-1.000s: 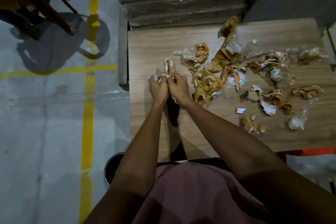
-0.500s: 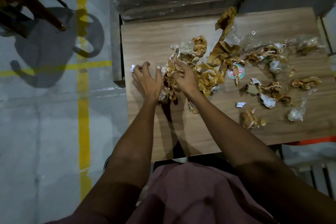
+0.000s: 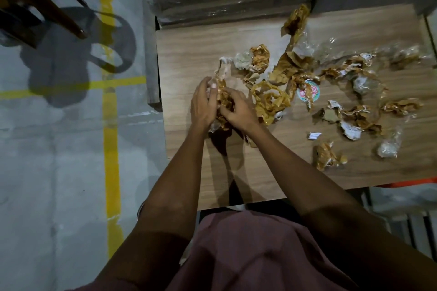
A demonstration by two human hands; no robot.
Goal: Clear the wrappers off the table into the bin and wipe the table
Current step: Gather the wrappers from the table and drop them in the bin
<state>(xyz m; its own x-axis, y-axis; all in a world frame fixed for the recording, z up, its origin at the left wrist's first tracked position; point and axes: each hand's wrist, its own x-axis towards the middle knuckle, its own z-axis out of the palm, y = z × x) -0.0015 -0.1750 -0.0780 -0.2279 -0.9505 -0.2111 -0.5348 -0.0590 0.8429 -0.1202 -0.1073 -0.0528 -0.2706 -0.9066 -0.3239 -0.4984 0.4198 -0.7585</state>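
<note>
The bin [image 3: 140,211] hides behind the left arm; round label's [image 3: 307,92] print unreadable.

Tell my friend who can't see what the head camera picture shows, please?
Two hands, left hand and right hand, bunch crumpled brown wrappers together on a wooden table. More wrappers lie scattered to the right.
</note>
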